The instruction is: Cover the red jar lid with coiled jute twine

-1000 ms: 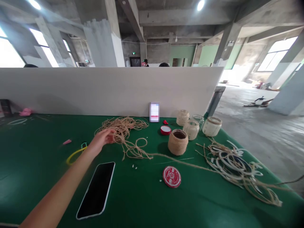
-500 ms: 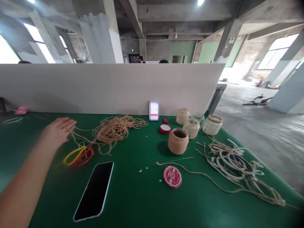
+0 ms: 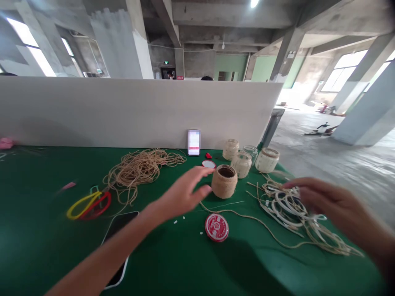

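My left hand (image 3: 188,192) reaches in with thumb and fingers apart, its fingertips at the left side of a twine-wrapped jar (image 3: 224,187). Whether they touch it I cannot tell. The jar stands upright with its mouth uncovered. Over the tangle of white tubing and twine (image 3: 290,209) on the right is my right hand (image 3: 324,201), smeared by motion, with fingers stretched to the left and nothing visible in them. In front of the jar lies a red-and-white round lid (image 3: 217,227). A single strand of twine (image 3: 262,228) runs from near the jar to the tangle.
Several jars, one a pale jar (image 3: 267,160), stand behind on the right. A heap of twine (image 3: 138,168) and scissors with yellow and red handles (image 3: 89,205) lie left. My left forearm partly covers a phone (image 3: 119,271). Another phone (image 3: 194,142) leans on the white partition (image 3: 123,111).
My left hand has let go of the twine by the scissors and moved right to the wrapped jar. My right hand has come into view from the right. The view has shifted slightly.
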{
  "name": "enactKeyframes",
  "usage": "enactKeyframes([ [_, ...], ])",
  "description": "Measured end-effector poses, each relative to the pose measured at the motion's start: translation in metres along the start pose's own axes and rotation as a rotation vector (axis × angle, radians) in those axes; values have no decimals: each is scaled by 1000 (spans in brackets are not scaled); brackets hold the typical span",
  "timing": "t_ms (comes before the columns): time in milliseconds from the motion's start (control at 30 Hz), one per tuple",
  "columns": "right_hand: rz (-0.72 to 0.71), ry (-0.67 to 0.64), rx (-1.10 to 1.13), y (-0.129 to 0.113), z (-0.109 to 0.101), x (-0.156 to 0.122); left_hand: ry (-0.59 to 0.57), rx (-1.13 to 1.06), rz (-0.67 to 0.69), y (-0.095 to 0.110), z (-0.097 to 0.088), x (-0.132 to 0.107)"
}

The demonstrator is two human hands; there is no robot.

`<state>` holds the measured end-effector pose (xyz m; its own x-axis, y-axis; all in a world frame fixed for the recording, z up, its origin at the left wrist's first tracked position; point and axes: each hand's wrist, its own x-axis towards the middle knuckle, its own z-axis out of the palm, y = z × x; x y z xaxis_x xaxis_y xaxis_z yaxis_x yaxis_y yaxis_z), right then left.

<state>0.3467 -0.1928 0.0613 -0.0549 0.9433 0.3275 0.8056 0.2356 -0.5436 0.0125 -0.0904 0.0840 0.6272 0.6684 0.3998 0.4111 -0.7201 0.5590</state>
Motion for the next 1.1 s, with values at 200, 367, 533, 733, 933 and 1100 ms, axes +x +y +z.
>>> enactKeyframes([
  [200,-270,-367,99,-84,42,52,-324,-492,-193,34,43,-3],
  [367,-208,-245,50,-64,42,46,-355,-549,-384,7,34,-16],
  [533,-53,-113,36,-30,21,47,-299,-380,-443,-14,13,-28],
  [733,107,-69,16,41,12,47,-257,-335,-515,-40,8,-40],
  [933,53,-62,-312,103,61,48,-205,-205,-480,-48,26,-39],
  [1100,-81,187,-433,32,101,33,-173,10,-376,-35,49,-27],
])
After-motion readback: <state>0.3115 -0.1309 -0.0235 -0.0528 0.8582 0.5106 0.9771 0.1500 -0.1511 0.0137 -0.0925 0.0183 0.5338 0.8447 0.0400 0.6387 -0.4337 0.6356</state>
